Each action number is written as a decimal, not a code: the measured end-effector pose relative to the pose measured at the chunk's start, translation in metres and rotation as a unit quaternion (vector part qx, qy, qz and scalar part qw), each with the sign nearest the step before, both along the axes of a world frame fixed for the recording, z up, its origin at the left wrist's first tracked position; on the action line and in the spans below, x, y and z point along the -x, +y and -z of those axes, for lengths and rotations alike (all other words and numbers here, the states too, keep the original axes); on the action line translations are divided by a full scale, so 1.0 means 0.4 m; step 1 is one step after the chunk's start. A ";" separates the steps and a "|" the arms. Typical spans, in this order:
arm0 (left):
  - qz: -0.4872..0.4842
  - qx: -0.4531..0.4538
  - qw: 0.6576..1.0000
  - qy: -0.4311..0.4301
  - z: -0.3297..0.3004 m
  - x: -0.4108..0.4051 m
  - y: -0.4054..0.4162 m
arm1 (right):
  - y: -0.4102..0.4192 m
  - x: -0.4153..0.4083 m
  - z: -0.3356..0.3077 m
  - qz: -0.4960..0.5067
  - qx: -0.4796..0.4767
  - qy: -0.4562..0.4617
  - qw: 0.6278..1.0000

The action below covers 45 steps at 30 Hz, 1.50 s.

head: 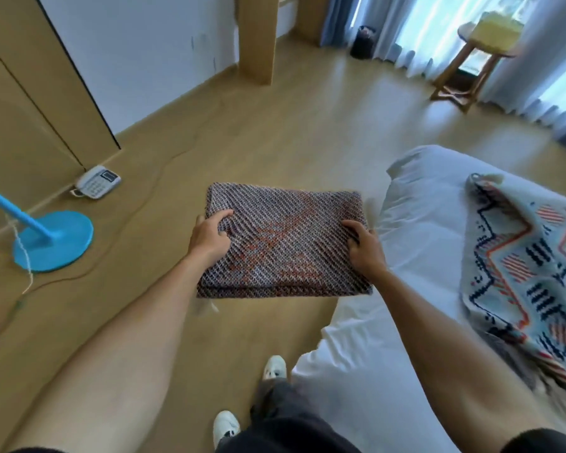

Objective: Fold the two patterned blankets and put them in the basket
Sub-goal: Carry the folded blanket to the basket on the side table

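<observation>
A folded blanket with a dark red-and-grey woven pattern (285, 240) is held flat in the air above the wooden floor. My left hand (209, 237) grips its left edge and my right hand (363, 246) grips its right edge. A second blanket (523, 273), pale blue with orange zigzags and dark marks, lies unfolded and rumpled on the white bed (415, 230) at the right. No basket is in view.
A blue fan base (54, 240) with its pole stands on the floor at the left, a cord trailing from it. A white telephone (98, 182) lies by the wall. A wooden stool (471, 67) and a black bin (362, 42) stand near the curtains.
</observation>
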<state>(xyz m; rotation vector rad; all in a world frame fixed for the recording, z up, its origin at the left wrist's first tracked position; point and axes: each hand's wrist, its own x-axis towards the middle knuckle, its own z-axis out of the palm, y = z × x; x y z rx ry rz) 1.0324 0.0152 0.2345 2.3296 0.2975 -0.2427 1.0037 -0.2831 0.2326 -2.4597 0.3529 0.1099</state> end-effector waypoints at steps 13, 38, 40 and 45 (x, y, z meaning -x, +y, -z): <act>0.161 -0.017 0.987 -0.004 -0.043 -0.750 -0.377 | -0.322 -0.533 0.030 0.148 -0.037 -0.007 0.988; 0.309 0.003 0.951 -0.008 -0.099 -2.204 -1.192 | -1.030 -1.798 -0.051 0.293 -0.012 -0.017 0.956; 0.327 0.002 0.945 -0.016 -0.101 -2.302 -1.291 | -1.113 -1.867 -0.054 0.314 -0.016 -0.022 0.949; 0.358 0.001 0.933 -0.013 -0.075 -2.547 -1.588 | -1.373 -2.083 -0.021 0.346 -0.015 -0.020 0.938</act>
